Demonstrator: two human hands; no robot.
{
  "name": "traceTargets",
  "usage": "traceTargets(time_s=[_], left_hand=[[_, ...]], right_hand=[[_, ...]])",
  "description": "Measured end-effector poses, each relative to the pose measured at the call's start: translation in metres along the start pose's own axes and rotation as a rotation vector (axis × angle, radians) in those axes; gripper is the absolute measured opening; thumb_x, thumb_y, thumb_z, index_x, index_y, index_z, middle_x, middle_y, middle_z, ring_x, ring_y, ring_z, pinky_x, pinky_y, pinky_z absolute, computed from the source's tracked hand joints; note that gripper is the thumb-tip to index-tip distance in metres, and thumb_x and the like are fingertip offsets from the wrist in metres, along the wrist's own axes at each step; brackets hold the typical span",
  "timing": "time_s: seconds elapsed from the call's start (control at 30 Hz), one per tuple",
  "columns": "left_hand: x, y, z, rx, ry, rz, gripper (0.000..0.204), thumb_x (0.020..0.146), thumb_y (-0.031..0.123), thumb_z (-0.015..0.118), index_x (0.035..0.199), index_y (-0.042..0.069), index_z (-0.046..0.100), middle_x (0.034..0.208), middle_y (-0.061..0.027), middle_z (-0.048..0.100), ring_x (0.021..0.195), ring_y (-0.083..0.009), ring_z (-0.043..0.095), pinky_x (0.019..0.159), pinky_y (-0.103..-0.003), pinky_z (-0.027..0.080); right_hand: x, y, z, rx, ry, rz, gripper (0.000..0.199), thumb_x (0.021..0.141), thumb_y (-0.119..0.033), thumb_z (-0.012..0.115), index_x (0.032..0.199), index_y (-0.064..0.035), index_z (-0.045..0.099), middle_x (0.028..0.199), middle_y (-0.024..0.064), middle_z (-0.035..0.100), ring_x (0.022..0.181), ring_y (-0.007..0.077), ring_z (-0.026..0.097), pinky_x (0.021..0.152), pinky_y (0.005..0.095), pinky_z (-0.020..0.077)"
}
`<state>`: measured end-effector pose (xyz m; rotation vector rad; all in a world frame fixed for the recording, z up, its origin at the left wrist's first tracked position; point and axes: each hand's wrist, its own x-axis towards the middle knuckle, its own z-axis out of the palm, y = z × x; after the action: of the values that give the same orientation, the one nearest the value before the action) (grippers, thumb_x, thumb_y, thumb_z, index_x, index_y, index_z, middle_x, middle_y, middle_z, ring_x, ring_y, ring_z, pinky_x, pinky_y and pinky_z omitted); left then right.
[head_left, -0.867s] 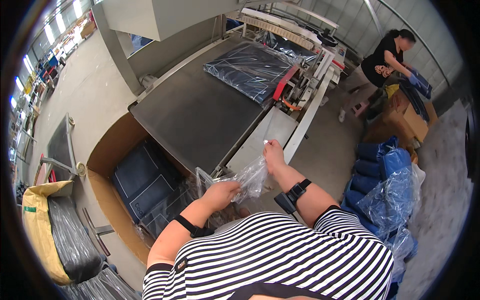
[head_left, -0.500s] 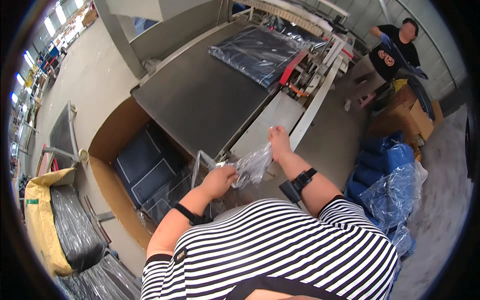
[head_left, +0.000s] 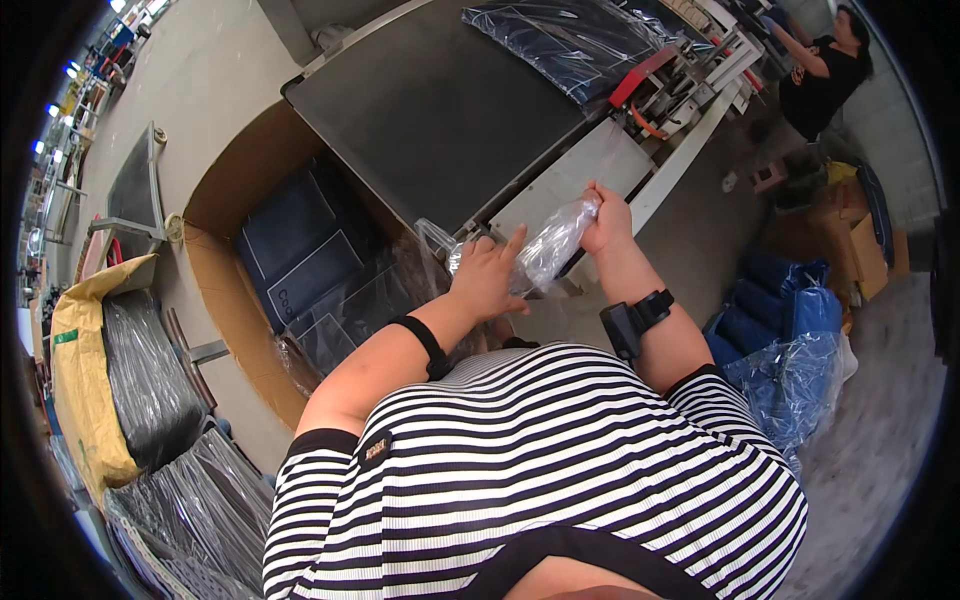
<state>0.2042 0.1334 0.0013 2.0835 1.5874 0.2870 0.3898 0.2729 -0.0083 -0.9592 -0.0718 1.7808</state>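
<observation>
The right fingers (head_left: 609, 208) clutch clear film (head_left: 553, 245), bunched toward the left fingers (head_left: 517, 242) (spread apart).

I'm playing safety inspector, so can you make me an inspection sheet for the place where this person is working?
Surface: flat black conveyor belt, with a flat dark-blue package in clear plastic farther along it.
Things in hand: bunched clear plastic film.
Clutter: brown cardboard box holding flat dark-blue pieces; yellow woven sack; blue rolls partly under clear plastic.
Hands: left hand spread beside the film, contact unclear; right hand closed on it.
Cables: nothing seen for certain.
Surroundings: grey floor; co-worker in a black top, upper right.
</observation>
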Motion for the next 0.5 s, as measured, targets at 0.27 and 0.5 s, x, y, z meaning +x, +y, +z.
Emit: traceTargets(time_s=[0.27,0.5], left_hand=[[0.010,0.004,0.008,-0.623,-0.384,-0.041,0.058,0.066,0.027,0.080,0.114,0.003,0.059,0.088,-0.0136,0.066,0.080,-0.0277,0.063,0.077,-0.036,0.049],[-0.023,-0.009,-0.019,-0.701,-0.027,0.251,0.033,0.076,0.020,0.074,0.100,0.001,0.061,0.088,-0.0062,0.066,0.082,-0.0173,0.060,0.078,-0.032,0.048]], right_hand=[[-0.003,-0.008,0.013,0.016,-0.062,0.024,0.012,0.096,-0.014,0.043,0.086,-0.0107,0.050,0.057,-0.0026,0.039,0.053,0.0124,0.037,0.052,0.0280,0.0331],[-0.007,0.001,0.018,-0.050,0.028,-0.045,0.010,0.095,-0.017,0.046,0.087,-0.0128,0.050,0.055,-0.0032,0.038,0.053,0.0132,0.036,0.052,0.0305,0.0308]])
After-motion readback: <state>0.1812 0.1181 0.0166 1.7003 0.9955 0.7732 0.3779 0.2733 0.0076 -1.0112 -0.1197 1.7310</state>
